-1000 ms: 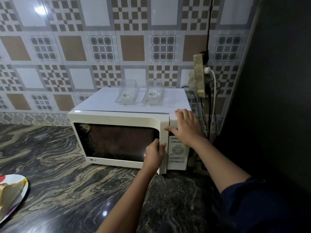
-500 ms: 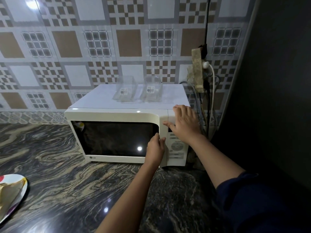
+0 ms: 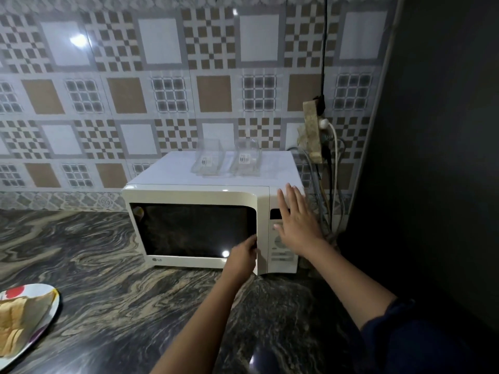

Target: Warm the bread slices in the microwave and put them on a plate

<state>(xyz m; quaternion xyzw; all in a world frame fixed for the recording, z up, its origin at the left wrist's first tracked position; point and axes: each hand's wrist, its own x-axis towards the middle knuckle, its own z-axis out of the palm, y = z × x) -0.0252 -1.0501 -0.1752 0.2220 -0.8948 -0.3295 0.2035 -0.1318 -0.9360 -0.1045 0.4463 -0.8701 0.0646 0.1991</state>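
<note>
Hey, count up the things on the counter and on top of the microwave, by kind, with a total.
Microwave: 1
Clear containers on top: 2
Plate: 1
Bread slices on the plate: a stack, number unclear
Total without the bread: 4

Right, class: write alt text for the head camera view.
A person's left hand grips the closed door edge of a white microwave while the right hand, open, covers its control panel. Bread slices sit on a plate at the left.

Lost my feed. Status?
Left hand gripping microwave door edge, door shut. Right hand flat on control panel. Bread slices on plate.
</note>
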